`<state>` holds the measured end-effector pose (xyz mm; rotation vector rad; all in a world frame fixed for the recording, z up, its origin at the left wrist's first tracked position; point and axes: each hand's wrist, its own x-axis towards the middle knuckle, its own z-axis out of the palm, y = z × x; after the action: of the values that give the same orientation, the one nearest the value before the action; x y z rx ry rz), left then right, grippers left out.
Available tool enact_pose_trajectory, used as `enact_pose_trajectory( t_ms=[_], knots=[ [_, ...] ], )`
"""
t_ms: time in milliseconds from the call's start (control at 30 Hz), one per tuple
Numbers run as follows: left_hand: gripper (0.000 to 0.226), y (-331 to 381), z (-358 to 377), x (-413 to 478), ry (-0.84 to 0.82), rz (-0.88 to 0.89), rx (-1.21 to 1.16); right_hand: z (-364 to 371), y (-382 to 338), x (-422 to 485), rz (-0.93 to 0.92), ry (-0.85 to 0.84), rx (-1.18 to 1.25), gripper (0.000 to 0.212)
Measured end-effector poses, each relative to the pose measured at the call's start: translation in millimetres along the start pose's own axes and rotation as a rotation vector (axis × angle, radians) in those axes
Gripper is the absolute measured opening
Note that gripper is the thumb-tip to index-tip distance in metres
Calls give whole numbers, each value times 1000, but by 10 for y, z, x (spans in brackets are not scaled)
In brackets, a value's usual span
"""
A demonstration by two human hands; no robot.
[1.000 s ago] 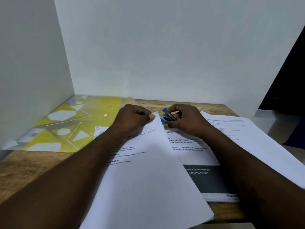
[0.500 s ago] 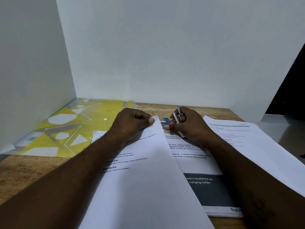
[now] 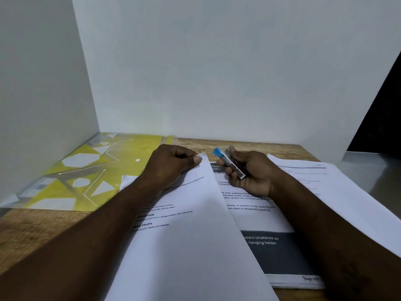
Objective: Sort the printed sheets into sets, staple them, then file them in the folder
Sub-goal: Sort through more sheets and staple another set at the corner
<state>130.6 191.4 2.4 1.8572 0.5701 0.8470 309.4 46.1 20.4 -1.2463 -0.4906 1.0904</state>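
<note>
My left hand point(image 3: 173, 165) pinches the top corner of a white sheet set point(image 3: 191, 240) that lies slanted across the middle of the desk; a small dark mark sits at that corner. My right hand point(image 3: 249, 172) grips a small blue and metal stapler point(image 3: 227, 161), lifted just to the right of that corner and apart from the paper. Under it lies a printed stack point(image 3: 267, 246) with a dark grey banner. A yellow patterned folder point(image 3: 86, 172) rests flat at the back left.
More printed sheets point(image 3: 325, 192) fan out at the right, over the desk edge. The wooden desk point(image 3: 32, 231) is boxed in by white panels at the left and back. A dark gap opens at the far right.
My right hand has drawn the stapler off the sheet corner and turned it upward to the right. My left hand kept its pinch on the corner.
</note>
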Motion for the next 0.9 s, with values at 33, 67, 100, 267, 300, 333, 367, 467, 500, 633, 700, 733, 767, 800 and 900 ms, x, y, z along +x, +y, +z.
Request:
enact_pose_trajectory(
  t_ms=[33,67,100,267,300,333,367,467,500,633,700,733,767,800,900],
  knots=[
    [14,0,-2,-6,-7,-9,-13,-22,-12,4,27,-8,51,29],
    [14,-3,-1,-8,-11,-14,-23,-45,-23,6,44,-22,93,29],
    [14,-8,-4,-9,-14,-13,-24,-60,-30,11,53,-42,131,30],
    [9,-34,-12,4,-3,-11,-38,-81,-23,16,31,-99,248,42],
    [8,-33,-13,2,-4,-12,-42,-80,-19,14,18,-93,235,45],
    [8,-36,-13,5,-5,-11,-44,-70,-20,0,7,-87,203,45],
    [7,-37,-14,5,-6,-12,-46,-57,-20,-12,-2,-82,156,40],
    [6,-42,-24,9,5,-9,-55,2,1,-42,6,-107,32,41],
    [5,-38,-23,7,7,-8,-52,9,9,-51,4,-120,6,49],
    [5,-47,-25,19,7,5,-34,49,78,-65,-119,-137,-199,55],
    [5,-47,-29,29,10,20,-22,87,120,-82,-260,-44,-443,51],
    [5,-44,-30,31,9,29,-8,98,135,-89,-315,-4,-550,48],
    [4,-37,-32,30,6,38,8,104,140,-100,-362,13,-633,44],
    [4,-32,-32,26,5,47,25,110,144,-115,-396,8,-688,40],
    [4,-24,-29,18,3,71,58,144,163,-145,-426,-61,-703,35]
  ],
)
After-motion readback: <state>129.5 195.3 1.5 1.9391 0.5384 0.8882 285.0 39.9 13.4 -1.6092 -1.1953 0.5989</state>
